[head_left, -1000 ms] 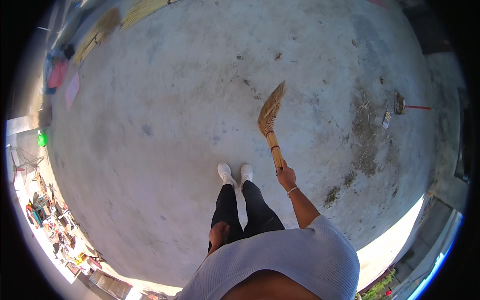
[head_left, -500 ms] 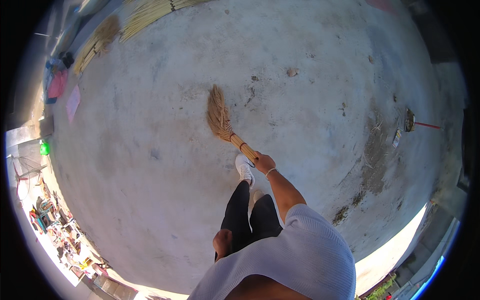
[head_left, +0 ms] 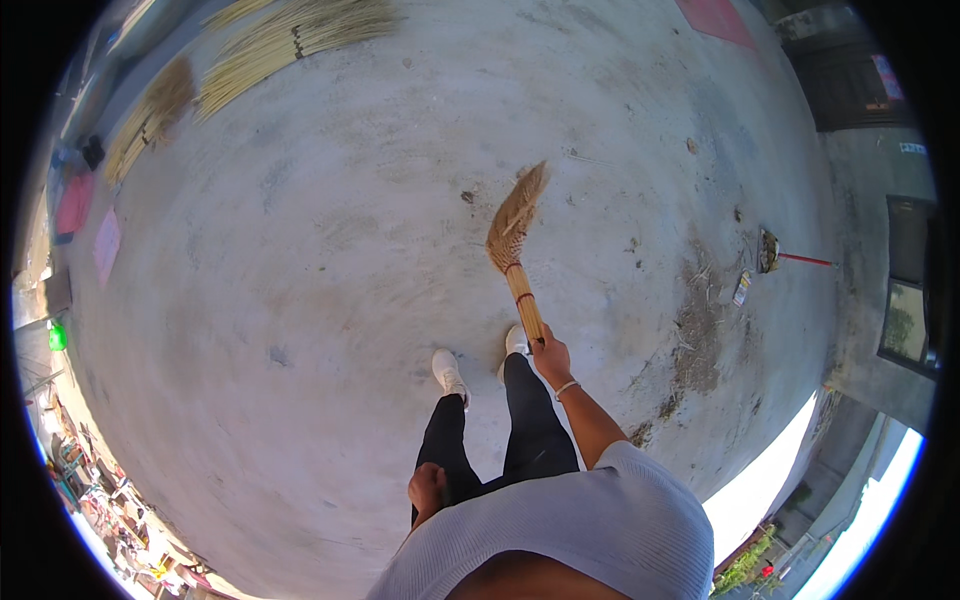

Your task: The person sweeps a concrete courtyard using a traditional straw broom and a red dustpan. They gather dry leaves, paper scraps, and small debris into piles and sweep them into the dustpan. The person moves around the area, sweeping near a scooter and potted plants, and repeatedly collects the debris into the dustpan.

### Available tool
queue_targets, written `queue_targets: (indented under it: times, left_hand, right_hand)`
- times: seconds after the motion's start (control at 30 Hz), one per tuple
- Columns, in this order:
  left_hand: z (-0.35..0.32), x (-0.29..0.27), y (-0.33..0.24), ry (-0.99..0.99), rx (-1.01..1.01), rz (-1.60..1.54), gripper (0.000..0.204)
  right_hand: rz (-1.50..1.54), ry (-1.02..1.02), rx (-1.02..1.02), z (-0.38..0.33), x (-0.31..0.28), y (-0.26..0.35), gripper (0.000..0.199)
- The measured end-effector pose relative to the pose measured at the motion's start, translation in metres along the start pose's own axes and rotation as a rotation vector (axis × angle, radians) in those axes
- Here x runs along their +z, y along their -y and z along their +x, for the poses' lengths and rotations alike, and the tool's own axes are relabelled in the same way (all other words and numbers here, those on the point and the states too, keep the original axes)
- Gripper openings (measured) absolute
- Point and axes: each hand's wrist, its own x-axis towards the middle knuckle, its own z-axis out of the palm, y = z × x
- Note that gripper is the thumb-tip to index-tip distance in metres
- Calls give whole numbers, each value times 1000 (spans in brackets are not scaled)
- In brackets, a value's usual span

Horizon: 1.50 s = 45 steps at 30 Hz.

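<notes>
A wide grey concrete floor is seen in bright sunlight, stained and scuffed in places. Bundles of pale yellow sticks are laid at the far left. A patch of dirt and debris is spread at the right, with a red-handled tool lying just beyond it. A dark doorway is set into the right wall.

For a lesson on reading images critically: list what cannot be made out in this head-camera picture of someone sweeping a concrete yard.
- Left hand: its fingers are curled against the thigh, so whether it holds anything is unclear.
- Broom: the handle's end is hidden inside the right hand.
- Small object beside the red-handled tool: too small to identify.
- Stalk bundles: cut off by the picture's upper rim.
</notes>
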Motion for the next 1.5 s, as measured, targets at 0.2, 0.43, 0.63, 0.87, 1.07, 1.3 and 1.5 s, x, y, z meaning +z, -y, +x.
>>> queue_targets:
  times: [0.2,0.43,0.63,0.87,1.07,1.3,1.5]
  left_hand:
    - [22,6,-38,-13,-22,83,15]
    - [21,34,-115,9,-52,167,16]
    - [48,44,-224,186,90,99,12]
    - [114,36,-352,96,530,-34,12]
    - [159,37,-480,87,686,-70,11]
    - [267,28,-612,234,705,472,13]
    - [327,4,-684,210,653,476,14]
  right_hand:
    - [-23,199,-372,153,45,156,43]
    - [76,335,-125,265,-4,72,36]
    - [173,135,473,203,-139,-214,45]
    - [286,-116,840,196,-282,-291,35]
    - [290,-190,490,267,-306,-202,39]
    - [187,41,113,471,-336,-50,35]
    - [305,19,348,550,-354,-98,31]
